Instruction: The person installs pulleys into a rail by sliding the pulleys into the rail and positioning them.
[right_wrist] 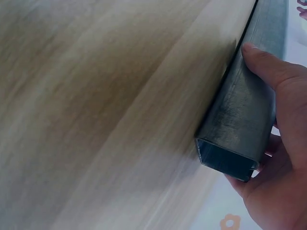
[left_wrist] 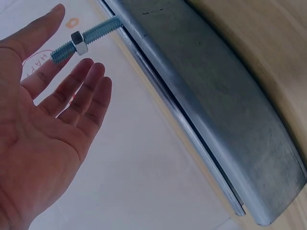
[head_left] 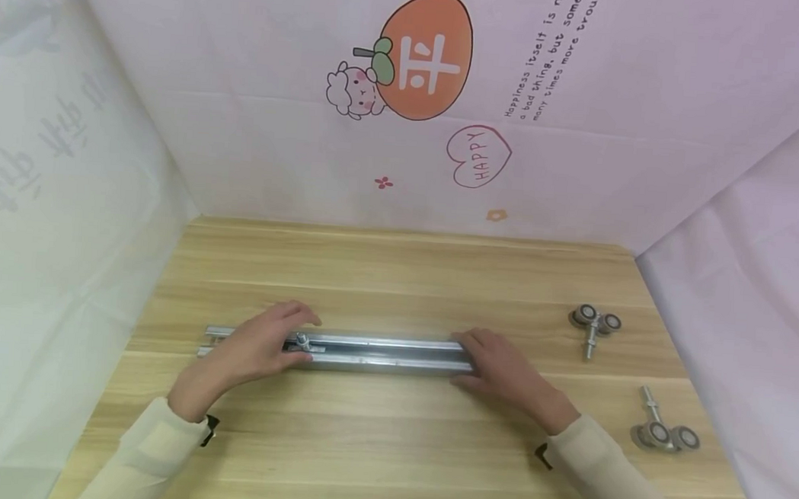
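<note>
A metal channel rail [head_left: 392, 363] lies across the wooden table, its slotted side up. From the slot rises a threaded bolt [left_wrist: 100, 31] carrying a hex nut [left_wrist: 79, 43], near the rail's left end; whatever the bolt joins inside the channel is mostly hidden. My left hand [head_left: 256, 347] is over that end, thumb and fingers spread around the bolt with space between them and it. At the other end my right hand [head_left: 505, 370] grips the rail, thumb on the near side wall [right_wrist: 235, 110] and fingers on the far side.
Two loose roller trolleys, each with wheels and a threaded bolt, lie on the wooden table [head_left: 387, 447] at the right: one farther back [head_left: 592, 322], one nearer [head_left: 666, 434]. Printed pale cloth [head_left: 274, 158] walls in the back and both sides.
</note>
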A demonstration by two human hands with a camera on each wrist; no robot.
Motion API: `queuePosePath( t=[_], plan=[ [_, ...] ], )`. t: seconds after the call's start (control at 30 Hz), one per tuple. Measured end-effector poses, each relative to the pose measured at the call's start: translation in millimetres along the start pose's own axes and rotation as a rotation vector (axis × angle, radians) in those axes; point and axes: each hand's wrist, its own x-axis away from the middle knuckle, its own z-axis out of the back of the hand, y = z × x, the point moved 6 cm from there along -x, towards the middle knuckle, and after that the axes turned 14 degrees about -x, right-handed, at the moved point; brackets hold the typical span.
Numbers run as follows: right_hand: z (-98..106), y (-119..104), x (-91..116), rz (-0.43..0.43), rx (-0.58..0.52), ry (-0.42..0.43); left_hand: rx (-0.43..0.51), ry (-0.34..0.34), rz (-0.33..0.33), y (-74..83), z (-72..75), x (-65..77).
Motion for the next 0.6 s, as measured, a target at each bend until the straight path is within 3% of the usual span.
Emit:
queuePosePath(
  t=[0.13, 0.4, 0.6],
  plan=[
    [-0.2, 1.2, 1.0, 0.014, -0.016, 0.014, -0.01, -0.008, -0.019, 2.6, -3.0, -2.6],
    [-0.2, -1.8, 1.1, 0.033, -0.037, 0.031, -0.042, -0.074, 0.027, 3.3, -8.6, -4.2],
    [0.8, -3.3, 0.8, 0.043, -0.024, 0.045, -0.085, -0.069, 0.034, 5.1, -9.8, -4.7]
  ],
)
